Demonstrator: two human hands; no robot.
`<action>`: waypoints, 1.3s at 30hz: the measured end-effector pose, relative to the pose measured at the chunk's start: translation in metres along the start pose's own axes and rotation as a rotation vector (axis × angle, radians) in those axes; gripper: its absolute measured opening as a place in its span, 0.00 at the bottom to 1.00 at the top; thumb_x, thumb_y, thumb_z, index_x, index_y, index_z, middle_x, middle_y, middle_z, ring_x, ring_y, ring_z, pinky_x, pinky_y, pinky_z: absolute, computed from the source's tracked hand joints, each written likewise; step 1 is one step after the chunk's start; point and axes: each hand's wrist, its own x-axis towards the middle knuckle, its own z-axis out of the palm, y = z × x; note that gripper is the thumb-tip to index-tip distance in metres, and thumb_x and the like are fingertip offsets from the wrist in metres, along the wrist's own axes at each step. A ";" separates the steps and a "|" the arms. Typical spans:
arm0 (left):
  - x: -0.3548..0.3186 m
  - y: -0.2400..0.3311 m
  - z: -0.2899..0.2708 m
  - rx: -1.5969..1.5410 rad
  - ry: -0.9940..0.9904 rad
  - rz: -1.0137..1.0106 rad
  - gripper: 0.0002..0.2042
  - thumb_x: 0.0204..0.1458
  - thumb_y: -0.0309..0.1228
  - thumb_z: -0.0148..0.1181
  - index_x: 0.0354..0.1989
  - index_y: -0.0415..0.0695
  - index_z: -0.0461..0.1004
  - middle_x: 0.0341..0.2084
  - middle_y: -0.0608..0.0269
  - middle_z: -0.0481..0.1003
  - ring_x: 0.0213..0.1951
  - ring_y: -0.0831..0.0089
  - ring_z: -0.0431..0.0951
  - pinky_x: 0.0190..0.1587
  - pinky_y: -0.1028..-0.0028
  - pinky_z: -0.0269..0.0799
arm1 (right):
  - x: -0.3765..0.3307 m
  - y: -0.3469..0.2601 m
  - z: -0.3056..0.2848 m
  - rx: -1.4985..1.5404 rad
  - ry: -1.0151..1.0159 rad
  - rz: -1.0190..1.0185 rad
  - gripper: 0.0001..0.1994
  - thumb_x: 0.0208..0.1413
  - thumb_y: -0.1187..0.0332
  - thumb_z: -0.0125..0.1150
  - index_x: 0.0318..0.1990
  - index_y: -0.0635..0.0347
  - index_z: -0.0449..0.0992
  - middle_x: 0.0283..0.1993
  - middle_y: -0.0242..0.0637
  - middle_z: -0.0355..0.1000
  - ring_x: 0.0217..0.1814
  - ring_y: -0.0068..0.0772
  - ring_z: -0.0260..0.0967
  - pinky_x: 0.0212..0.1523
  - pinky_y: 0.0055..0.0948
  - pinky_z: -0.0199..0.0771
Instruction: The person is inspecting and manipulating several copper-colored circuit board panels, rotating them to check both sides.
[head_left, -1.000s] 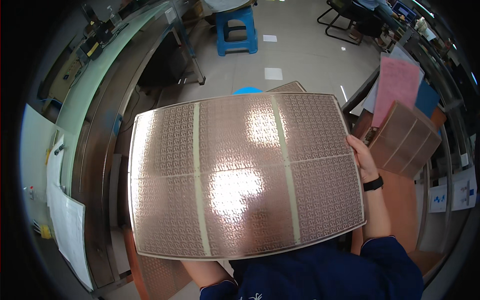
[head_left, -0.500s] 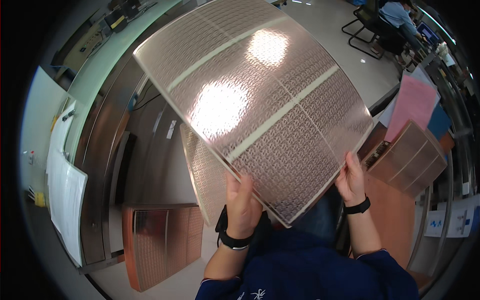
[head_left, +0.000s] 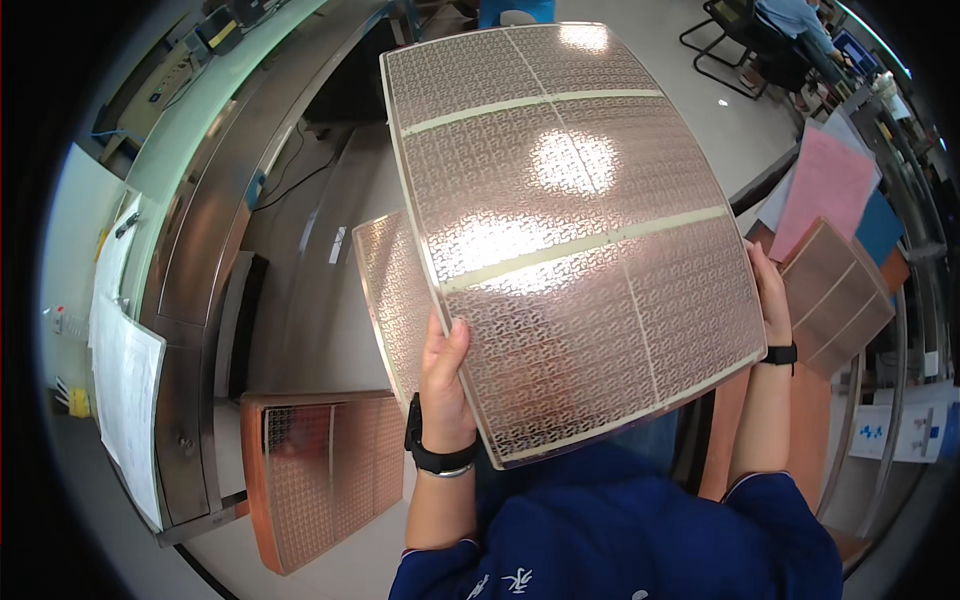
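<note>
A large copper-coloured circuit board panel [head_left: 580, 340] is raised in front of me, its shiny surface covered with a fine repeated pattern and crossed by pale strips. My left hand [head_left: 447, 390] grips its left edge near the lower corner, the thumb lying on the face. On the opposite edge, my right hand [head_left: 770, 295] is closed round the side, with part of its fingers hidden behind the panel. Another similar panel [head_left: 385, 290] leans behind it at the left, mostly covered. Lower left stands a thick stack of such panels [head_left: 330, 470] with orange-brown sides.
A metal bench with a light green top [head_left: 190, 150] runs along the left. White papers [head_left: 130, 400] hang beside it. At right, a pink sheet [head_left: 825, 190] lies by further copper panels [head_left: 840, 295] above a brown surface. A person [head_left: 795, 25] sits far right near a black chair [head_left: 735, 45].
The held panel has turned from a slant to nearly upright and shifted right. My right hand has moved up and right with its edge; my left hand has shifted slightly left.
</note>
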 end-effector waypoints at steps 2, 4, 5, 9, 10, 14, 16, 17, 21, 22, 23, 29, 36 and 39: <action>0.000 -0.001 0.000 0.015 0.037 0.002 0.20 0.58 0.29 0.44 0.59 0.40 0.55 0.49 0.58 0.67 0.48 0.72 0.69 0.51 0.71 0.65 | -0.001 -0.005 0.018 0.010 -0.014 -0.003 0.21 0.62 0.63 0.42 0.57 0.69 0.60 0.53 0.39 0.66 0.51 0.26 0.66 0.50 0.24 0.66; 0.001 -0.001 -0.006 0.048 0.041 -0.001 0.20 0.58 0.29 0.44 0.59 0.40 0.56 0.49 0.58 0.68 0.48 0.72 0.69 0.51 0.72 0.65 | -0.002 -0.008 0.035 0.002 -0.071 -0.035 0.21 0.60 0.67 0.45 0.58 0.69 0.59 0.54 0.41 0.66 0.52 0.27 0.65 0.51 0.24 0.66; 0.002 -0.001 -0.009 0.083 0.052 0.010 0.19 0.59 0.30 0.44 0.59 0.39 0.56 0.48 0.59 0.68 0.47 0.72 0.70 0.51 0.73 0.65 | -0.003 -0.008 0.040 0.000 -0.058 -0.034 0.21 0.60 0.67 0.45 0.58 0.69 0.59 0.54 0.41 0.66 0.52 0.27 0.65 0.51 0.24 0.66; 0.006 -0.001 -0.023 0.178 0.079 0.018 0.18 0.59 0.30 0.44 0.57 0.38 0.59 0.48 0.59 0.69 0.46 0.74 0.70 0.50 0.74 0.65 | -0.009 -0.008 0.041 0.019 -0.082 -0.033 0.22 0.59 0.69 0.46 0.59 0.69 0.57 0.54 0.43 0.66 0.51 0.28 0.66 0.51 0.25 0.66; 0.007 0.000 -0.022 0.176 0.077 0.023 0.18 0.59 0.30 0.44 0.57 0.37 0.59 0.47 0.59 0.69 0.46 0.74 0.70 0.50 0.75 0.64 | -0.010 -0.007 0.045 0.044 -0.086 -0.029 0.22 0.59 0.69 0.46 0.59 0.69 0.57 0.53 0.43 0.66 0.51 0.28 0.66 0.50 0.24 0.67; 0.007 0.000 -0.034 0.171 0.089 0.025 0.19 0.58 0.27 0.44 0.58 0.35 0.57 0.47 0.58 0.69 0.46 0.74 0.70 0.50 0.76 0.64 | -0.012 -0.006 0.050 0.073 -0.107 -0.022 0.20 0.60 0.69 0.46 0.57 0.69 0.60 0.51 0.42 0.67 0.49 0.26 0.67 0.49 0.23 0.68; 0.008 0.000 -0.042 0.209 0.100 0.012 0.19 0.58 0.26 0.44 0.58 0.35 0.57 0.46 0.58 0.70 0.45 0.75 0.70 0.49 0.76 0.65 | -0.012 -0.005 0.051 0.077 -0.112 -0.012 0.19 0.60 0.68 0.47 0.55 0.69 0.62 0.48 0.40 0.69 0.48 0.24 0.68 0.48 0.22 0.68; 0.008 -0.001 -0.041 0.249 0.120 0.011 0.19 0.58 0.26 0.45 0.58 0.36 0.57 0.46 0.59 0.70 0.45 0.76 0.70 0.49 0.76 0.65 | -0.012 -0.005 0.051 0.076 -0.100 -0.015 0.19 0.60 0.68 0.47 0.55 0.69 0.62 0.48 0.40 0.69 0.48 0.24 0.68 0.48 0.22 0.68; 0.010 -0.002 -0.055 0.272 0.102 -0.010 0.19 0.58 0.26 0.46 0.58 0.35 0.57 0.42 0.61 0.71 0.41 0.79 0.70 0.47 0.77 0.65 | -0.014 -0.003 0.052 0.067 -0.094 -0.008 0.19 0.60 0.67 0.47 0.55 0.69 0.63 0.48 0.38 0.69 0.47 0.23 0.68 0.47 0.22 0.68; 0.010 -0.001 -0.061 0.315 0.116 -0.007 0.19 0.58 0.26 0.46 0.57 0.34 0.58 0.44 0.61 0.70 0.44 0.78 0.69 0.50 0.78 0.63 | -0.015 -0.005 0.056 0.050 -0.095 0.001 0.19 0.60 0.67 0.47 0.56 0.69 0.62 0.48 0.39 0.69 0.47 0.23 0.68 0.47 0.22 0.68; 0.010 0.000 -0.067 0.315 0.109 -0.015 0.19 0.58 0.26 0.46 0.57 0.34 0.58 0.44 0.61 0.70 0.44 0.78 0.69 0.50 0.78 0.63 | -0.015 -0.006 0.059 0.034 -0.096 0.010 0.20 0.60 0.67 0.46 0.57 0.69 0.61 0.49 0.39 0.69 0.47 0.23 0.67 0.47 0.22 0.68; 0.012 0.001 -0.081 0.359 0.148 -0.008 0.20 0.58 0.28 0.47 0.57 0.33 0.58 0.46 0.61 0.68 0.47 0.78 0.67 0.53 0.77 0.61 | -0.015 -0.007 0.066 0.061 -0.118 0.009 0.20 0.60 0.67 0.46 0.57 0.70 0.60 0.50 0.40 0.68 0.49 0.25 0.67 0.49 0.24 0.67; 0.012 0.005 -0.046 0.071 0.112 -0.099 0.25 0.61 0.45 0.37 0.58 0.37 0.57 0.50 0.55 0.67 0.48 0.67 0.70 0.50 0.69 0.66 | -0.014 0.001 0.062 0.165 -0.104 -0.054 0.21 0.60 0.68 0.45 0.59 0.70 0.58 0.52 0.41 0.67 0.49 0.26 0.67 0.50 0.23 0.67; 0.010 0.011 -0.033 -0.110 0.091 -0.070 0.29 0.59 0.51 0.35 0.55 0.37 0.60 0.52 0.49 0.64 0.50 0.63 0.69 0.50 0.64 0.67 | -0.008 0.005 0.057 0.275 -0.093 -0.112 0.20 0.61 0.70 0.43 0.58 0.69 0.58 0.52 0.41 0.67 0.50 0.27 0.67 0.50 0.24 0.67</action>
